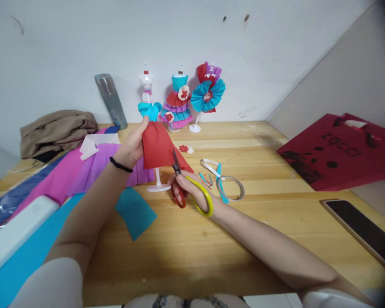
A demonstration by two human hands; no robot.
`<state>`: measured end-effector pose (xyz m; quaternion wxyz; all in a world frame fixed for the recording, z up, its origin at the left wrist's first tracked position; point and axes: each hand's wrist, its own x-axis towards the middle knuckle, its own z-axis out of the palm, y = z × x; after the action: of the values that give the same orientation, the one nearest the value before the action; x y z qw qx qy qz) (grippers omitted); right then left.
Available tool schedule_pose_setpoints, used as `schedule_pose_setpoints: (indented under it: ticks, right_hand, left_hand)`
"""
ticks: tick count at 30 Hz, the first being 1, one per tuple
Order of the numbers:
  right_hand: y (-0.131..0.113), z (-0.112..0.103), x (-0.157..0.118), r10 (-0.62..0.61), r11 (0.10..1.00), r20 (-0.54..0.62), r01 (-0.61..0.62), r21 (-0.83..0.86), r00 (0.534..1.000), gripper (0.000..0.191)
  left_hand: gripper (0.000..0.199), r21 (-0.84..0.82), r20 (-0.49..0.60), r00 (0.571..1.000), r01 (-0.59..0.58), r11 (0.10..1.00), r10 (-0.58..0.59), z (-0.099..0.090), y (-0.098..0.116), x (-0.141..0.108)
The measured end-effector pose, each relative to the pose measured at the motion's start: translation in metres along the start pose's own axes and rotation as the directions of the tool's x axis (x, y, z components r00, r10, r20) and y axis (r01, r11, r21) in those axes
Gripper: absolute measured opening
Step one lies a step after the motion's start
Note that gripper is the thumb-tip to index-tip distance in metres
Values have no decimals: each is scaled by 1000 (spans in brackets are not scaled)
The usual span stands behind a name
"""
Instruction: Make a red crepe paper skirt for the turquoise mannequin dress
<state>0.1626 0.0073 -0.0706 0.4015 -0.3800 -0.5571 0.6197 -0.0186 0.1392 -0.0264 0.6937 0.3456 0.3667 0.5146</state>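
Note:
A small white dress form (146, 81) with turquoise crepe paper (149, 110) at its waist stands on a round white base (158, 187). Red crepe paper (157, 147) hangs like a skirt in front of its stand. My left hand (136, 143) is closed at the upper left edge of this red paper, fingertips partly hidden. Scissors (199, 192) with yellow and red handles are in my right hand (188, 184). Their blades touch or overlap the lower right part of the red paper; whether they are cutting through it I cannot tell.
Two dressed forms (179, 100) (208, 95) and a grey bottle (111, 100) stand by the wall. Tape (240, 188), scraps (208, 179) and a turquoise paper piece (135, 214) lie around. At right are a red bag (343, 154) and a phone (361, 231).

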Motion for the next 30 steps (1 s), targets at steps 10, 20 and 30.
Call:
schedule_pose_setpoints:
  ticks: [10, 20, 30]
  right_hand:
    - [-1, 0, -1, 24, 1000, -10, -24, -5, 1000, 61]
    - [-2, 2, -2, 55, 998, -10, -55, 13, 998, 63]
    - [1, 0, -1, 38, 999, -3, -38, -9, 999, 62]
  left_hand:
    - [40, 14, 10, 1000, -7, 1000, 7, -4, -2, 3]
    - [39, 23, -9, 999, -35, 999, 35, -3, -3, 4]
    - [41, 30, -8, 999, -52, 998, 52, 3, -1, -2]
